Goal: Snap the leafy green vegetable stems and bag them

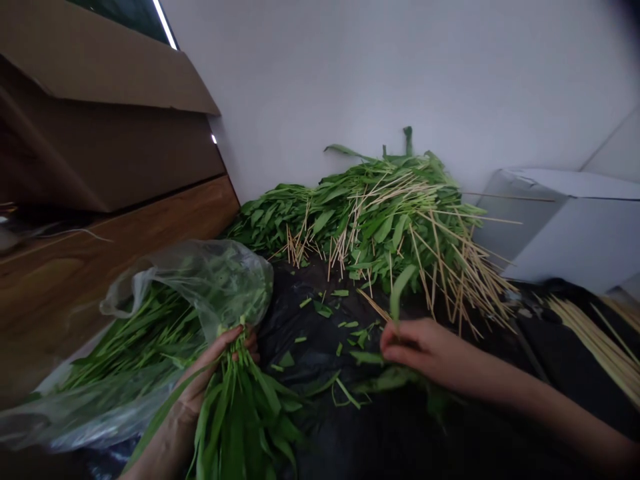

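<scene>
My left hand (210, 373) is closed around a bunch of long green leaves (245, 413), gripping it near the stems beside the mouth of a clear plastic bag (165, 313) filled with more greens. My right hand (425, 350) rests on the black sheet (310, 313), its fingers pinched on a bamboo skewer (373, 305) with a green leaf (400, 290) standing up from it. Just beyond lies a big pile of leaves threaded on skewers (380, 220).
Loose leaf scraps (350, 330) dot the black sheet between my hands. Bare skewers (595, 340) lie at the right. A white box (565, 227) stands at the back right, cardboard boxes (100, 107) and a wooden surface (100, 260) at the left, a white wall behind.
</scene>
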{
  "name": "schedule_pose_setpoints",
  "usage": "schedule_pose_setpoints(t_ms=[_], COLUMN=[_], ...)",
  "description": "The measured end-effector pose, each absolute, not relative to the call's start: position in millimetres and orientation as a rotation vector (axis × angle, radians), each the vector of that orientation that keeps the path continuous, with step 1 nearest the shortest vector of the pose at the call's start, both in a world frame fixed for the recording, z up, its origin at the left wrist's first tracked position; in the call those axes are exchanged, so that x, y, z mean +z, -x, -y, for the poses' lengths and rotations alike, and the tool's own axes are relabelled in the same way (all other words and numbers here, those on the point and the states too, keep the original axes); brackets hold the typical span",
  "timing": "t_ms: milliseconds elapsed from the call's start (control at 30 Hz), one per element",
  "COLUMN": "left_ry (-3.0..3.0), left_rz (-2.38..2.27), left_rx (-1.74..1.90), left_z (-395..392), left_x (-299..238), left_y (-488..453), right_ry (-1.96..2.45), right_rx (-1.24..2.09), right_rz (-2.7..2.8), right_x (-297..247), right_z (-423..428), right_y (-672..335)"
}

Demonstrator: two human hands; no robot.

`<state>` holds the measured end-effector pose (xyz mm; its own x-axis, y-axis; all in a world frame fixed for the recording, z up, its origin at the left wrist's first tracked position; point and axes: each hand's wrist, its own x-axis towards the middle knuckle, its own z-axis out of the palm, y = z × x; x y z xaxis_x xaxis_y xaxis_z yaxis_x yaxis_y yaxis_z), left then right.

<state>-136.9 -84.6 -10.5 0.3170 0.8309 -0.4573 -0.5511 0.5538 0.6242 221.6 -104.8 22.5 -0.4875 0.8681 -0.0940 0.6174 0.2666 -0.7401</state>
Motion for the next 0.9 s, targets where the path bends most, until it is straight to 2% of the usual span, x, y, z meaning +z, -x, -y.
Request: schedule_pose_setpoints(t_ms=[167, 300, 433, 500, 667, 900], left_ry=[-0.423, -0.404, -0.374, -0.38, -0.393, -0.381], left_rz=[-0.84, -0.827, -0.804, -0.819, -0.833, -0.796], left_rx=[0.952, 0.946, 0.932, 0.927, 0.953, 0.907], left_z=[85.5, 85.7, 86.7, 87.4, 88.9, 87.4], left_x=[-9.2, -10.0, -9.7, -9.1, -8.2, -9.8], left_y=[135.7, 136.1, 136.1, 135.7, 134.8, 136.8], right_ry=[1.645, 1.576, 1.53, 1.48, 1.342, 1.398], right_rx=[0.619, 0.643, 0.894, 0.917, 0.69, 0.291], right_rz=[2.549, 2.532, 2.291, 2.21, 2.302, 2.593], right_x=[-19.2, -26.4, -7.2, 4.0, 10.2, -21.9], right_z=[129.6, 135.9, 130.2, 121.1, 90.6, 84.9], right_y=[-224.8, -236.5, -251.8, -252.4, -221.4, -180.6])
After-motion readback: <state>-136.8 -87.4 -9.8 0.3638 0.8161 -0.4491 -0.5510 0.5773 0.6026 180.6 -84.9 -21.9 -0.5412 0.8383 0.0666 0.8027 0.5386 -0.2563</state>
